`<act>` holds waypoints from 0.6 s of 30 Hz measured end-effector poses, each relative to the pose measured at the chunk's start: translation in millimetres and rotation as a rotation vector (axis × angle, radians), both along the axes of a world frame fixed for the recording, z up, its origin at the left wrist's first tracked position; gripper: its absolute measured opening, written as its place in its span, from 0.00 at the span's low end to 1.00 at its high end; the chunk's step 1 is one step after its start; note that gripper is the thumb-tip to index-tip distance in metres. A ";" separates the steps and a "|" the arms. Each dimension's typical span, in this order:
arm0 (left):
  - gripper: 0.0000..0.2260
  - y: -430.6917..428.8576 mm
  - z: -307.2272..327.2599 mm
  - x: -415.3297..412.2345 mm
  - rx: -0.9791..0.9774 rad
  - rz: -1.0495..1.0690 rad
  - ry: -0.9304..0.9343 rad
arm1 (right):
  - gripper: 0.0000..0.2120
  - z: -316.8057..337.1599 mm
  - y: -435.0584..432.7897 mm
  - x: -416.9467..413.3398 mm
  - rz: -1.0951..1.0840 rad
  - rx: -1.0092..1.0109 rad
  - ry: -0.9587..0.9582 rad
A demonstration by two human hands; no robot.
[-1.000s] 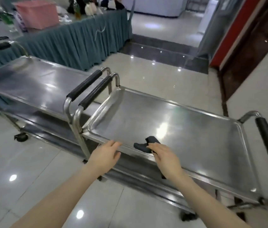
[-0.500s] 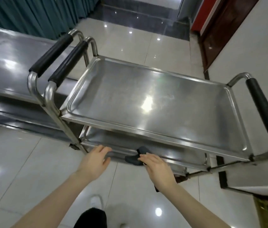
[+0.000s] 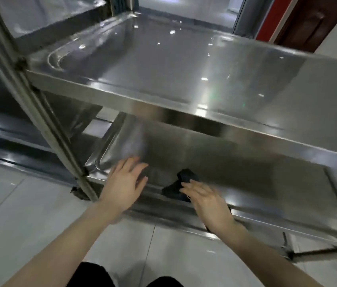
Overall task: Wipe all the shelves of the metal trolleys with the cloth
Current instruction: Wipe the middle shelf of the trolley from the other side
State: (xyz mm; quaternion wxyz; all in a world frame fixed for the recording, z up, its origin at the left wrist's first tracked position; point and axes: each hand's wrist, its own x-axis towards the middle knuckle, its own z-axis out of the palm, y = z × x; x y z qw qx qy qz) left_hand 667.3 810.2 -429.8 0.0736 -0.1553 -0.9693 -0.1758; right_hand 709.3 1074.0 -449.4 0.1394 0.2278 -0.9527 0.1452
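Though blurred, steel shelf (image 3: 236,162), tiles (image 3: 28,214).

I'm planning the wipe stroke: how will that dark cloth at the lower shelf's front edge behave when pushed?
Probably floppy: the cloth lies crumpled under the right hand. Likely light, and it should slide easily on the shiny steel lower shelf, though it may bunch against the raised rim.
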 end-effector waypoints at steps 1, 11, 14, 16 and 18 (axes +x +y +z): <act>0.18 0.4 -11.1 -5.6 0.010 0.000 0.028 | 0.20 -11.4 -2.0 -2.5 0.013 -0.005 0.019; 0.23 -4.5 -65.0 -1.5 0.073 0.179 0.200 | 0.22 -42.4 13.7 -25.0 0.087 0.052 -0.034; 0.24 -9.4 -69.9 3.0 0.085 0.204 0.209 | 0.21 -40.5 18.9 -64.9 0.025 0.138 -0.113; 0.25 -16.3 -73.3 6.1 0.090 0.234 0.199 | 0.23 -36.9 17.4 -99.5 -0.082 0.205 -0.209; 0.28 -24.2 -76.4 10.4 0.101 0.269 0.177 | 0.25 -32.8 7.6 -124.6 -0.189 0.212 -0.279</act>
